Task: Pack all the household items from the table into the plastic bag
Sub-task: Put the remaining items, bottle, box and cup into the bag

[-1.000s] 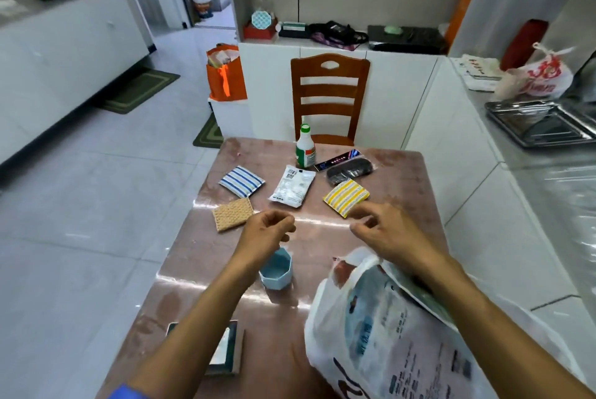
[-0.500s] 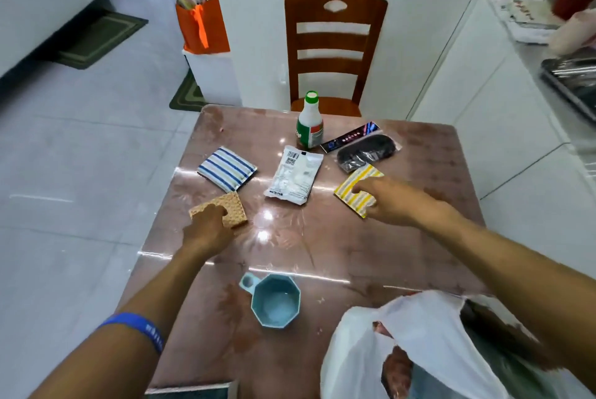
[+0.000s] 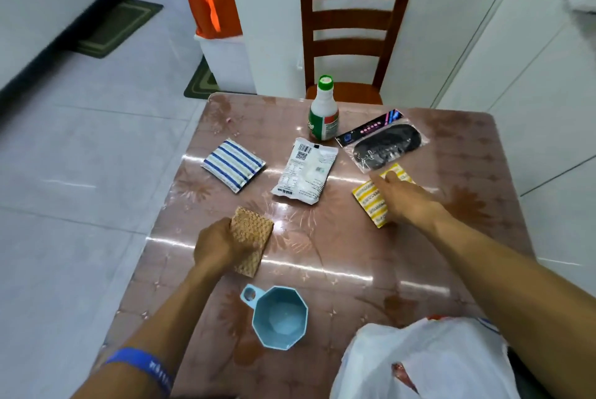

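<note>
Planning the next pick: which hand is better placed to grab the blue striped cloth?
Left. The left hand is nearer the blue striped cloth, though it already grips the tan cloth. The right hand rests on the yellow striped cloth, further away.

A glossy brown table point(image 3: 451, 253) with a floral pattern carries the items. At its far edge stands a green-capped white bottle point(image 3: 323, 114), with a packaged black eye mask point(image 3: 383, 147) beside it. Nearer lie a blue-striped cloth point(image 3: 233, 164), a white sachet point(image 3: 304, 171), a yellow-striped cloth point(image 3: 371, 201) and a tan waffle cloth point(image 3: 253, 234). A light blue octagonal cup point(image 3: 279, 318) and a white plastic bag point(image 3: 425, 363) sit at the near edge.
</note>
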A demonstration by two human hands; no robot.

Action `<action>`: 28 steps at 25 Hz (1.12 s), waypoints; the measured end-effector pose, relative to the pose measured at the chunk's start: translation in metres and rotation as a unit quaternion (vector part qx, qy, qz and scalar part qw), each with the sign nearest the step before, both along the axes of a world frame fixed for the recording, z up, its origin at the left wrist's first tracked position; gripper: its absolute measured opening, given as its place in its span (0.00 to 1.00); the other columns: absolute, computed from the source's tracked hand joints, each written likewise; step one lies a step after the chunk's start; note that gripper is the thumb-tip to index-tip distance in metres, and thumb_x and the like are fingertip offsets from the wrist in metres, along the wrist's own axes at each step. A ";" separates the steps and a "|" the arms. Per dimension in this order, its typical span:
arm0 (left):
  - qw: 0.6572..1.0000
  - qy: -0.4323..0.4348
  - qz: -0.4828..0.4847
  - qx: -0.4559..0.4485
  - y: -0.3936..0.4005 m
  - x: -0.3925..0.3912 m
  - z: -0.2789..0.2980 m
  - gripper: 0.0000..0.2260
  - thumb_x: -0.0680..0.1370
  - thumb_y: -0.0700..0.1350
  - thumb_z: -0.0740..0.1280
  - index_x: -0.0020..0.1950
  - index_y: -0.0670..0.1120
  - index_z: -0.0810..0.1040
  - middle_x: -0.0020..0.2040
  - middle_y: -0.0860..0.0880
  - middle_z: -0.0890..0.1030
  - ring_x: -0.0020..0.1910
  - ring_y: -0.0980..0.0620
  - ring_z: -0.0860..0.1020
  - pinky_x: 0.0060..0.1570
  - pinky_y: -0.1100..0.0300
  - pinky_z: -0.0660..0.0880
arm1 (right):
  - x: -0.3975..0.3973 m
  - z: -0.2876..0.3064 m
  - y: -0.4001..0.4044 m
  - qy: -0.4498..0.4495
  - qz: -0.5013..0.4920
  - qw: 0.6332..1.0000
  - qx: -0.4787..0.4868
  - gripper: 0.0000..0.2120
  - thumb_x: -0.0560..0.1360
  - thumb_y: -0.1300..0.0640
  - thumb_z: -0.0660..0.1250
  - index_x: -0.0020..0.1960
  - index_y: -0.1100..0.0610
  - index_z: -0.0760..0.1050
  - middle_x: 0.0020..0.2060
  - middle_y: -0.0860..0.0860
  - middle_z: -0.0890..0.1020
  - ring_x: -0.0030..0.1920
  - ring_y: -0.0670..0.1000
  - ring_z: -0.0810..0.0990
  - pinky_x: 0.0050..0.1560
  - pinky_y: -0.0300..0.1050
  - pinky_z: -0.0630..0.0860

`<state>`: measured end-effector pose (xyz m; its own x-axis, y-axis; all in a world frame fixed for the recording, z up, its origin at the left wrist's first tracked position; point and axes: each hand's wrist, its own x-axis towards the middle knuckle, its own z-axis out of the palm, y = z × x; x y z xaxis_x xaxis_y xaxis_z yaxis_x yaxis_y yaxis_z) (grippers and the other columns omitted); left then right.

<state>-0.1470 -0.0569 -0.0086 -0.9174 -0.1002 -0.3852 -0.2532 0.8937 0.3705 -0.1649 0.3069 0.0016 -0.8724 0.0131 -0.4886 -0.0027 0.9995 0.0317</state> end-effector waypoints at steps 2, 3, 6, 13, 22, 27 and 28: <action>0.997 0.051 0.026 0.058 0.010 0.014 0.018 0.14 0.70 0.52 0.76 0.51 0.47 0.82 0.48 0.46 0.85 0.36 0.52 0.79 0.39 0.55 0.79 | 0.005 0.009 0.003 0.005 0.010 0.998 0.066 0.32 0.69 0.50 0.72 0.70 0.51 0.64 0.65 0.56 0.71 0.62 0.59 0.74 0.57 0.52 0.72; 0.994 0.067 0.027 0.085 0.015 0.021 0.030 0.11 0.72 0.50 0.75 0.50 0.47 0.82 0.47 0.46 0.85 0.36 0.53 0.79 0.39 0.55 0.80 | 0.010 0.014 0.004 0.004 0.013 0.997 0.077 0.30 0.68 0.48 0.72 0.67 0.52 0.67 0.63 0.55 0.72 0.61 0.59 0.74 0.58 0.51 0.71; 0.978 0.097 0.048 0.178 0.022 0.043 0.070 0.12 0.74 0.49 0.73 0.55 0.46 0.81 0.47 0.49 0.83 0.39 0.55 0.79 0.38 0.59 0.78 | 0.035 0.019 0.004 -0.020 0.002 0.999 0.024 0.26 0.68 0.48 0.73 0.62 0.54 0.70 0.63 0.55 0.74 0.61 0.58 0.74 0.56 0.46 0.71; 0.962 0.138 -0.010 0.233 0.033 0.076 0.123 0.14 0.76 0.47 0.71 0.60 0.45 0.79 0.50 0.49 0.82 0.47 0.49 0.80 0.46 0.51 0.81 | 0.089 0.053 0.000 0.048 -0.099 0.990 -0.091 0.16 0.68 0.56 0.72 0.55 0.53 0.74 0.51 0.56 0.83 0.49 0.58 0.81 0.47 0.47 0.77; 0.875 0.200 -0.174 0.405 0.130 0.164 0.276 0.12 0.77 0.44 0.68 0.61 0.50 0.77 0.48 0.57 0.80 0.47 0.58 0.79 0.41 0.69 0.77 | 0.315 0.233 0.026 0.401 -0.385 0.694 -0.457 0.13 0.78 0.58 0.67 0.62 0.51 0.76 0.53 0.45 0.83 0.51 0.42 0.82 0.50 0.41 0.78; 0.795 0.381 -0.387 0.271 0.187 0.260 0.308 0.08 0.76 0.45 0.70 0.55 0.49 0.83 0.45 0.54 0.80 0.42 0.54 0.74 0.37 0.62 0.72 | 0.395 0.254 0.047 0.441 -0.420 0.569 -0.553 0.09 0.77 0.58 0.68 0.56 0.48 0.78 0.49 0.41 0.84 0.48 0.38 0.83 0.40 0.31 0.78; 0.793 0.388 -0.425 0.200 0.205 0.272 0.293 0.07 0.76 0.44 0.69 0.52 0.49 0.84 0.44 0.52 0.80 0.42 0.52 0.74 0.35 0.59 0.70 | 0.403 0.256 0.050 0.450 -0.419 0.563 -0.552 0.09 0.76 0.58 0.69 0.54 0.48 0.78 0.49 0.42 0.84 0.48 0.39 0.83 0.40 0.31 0.78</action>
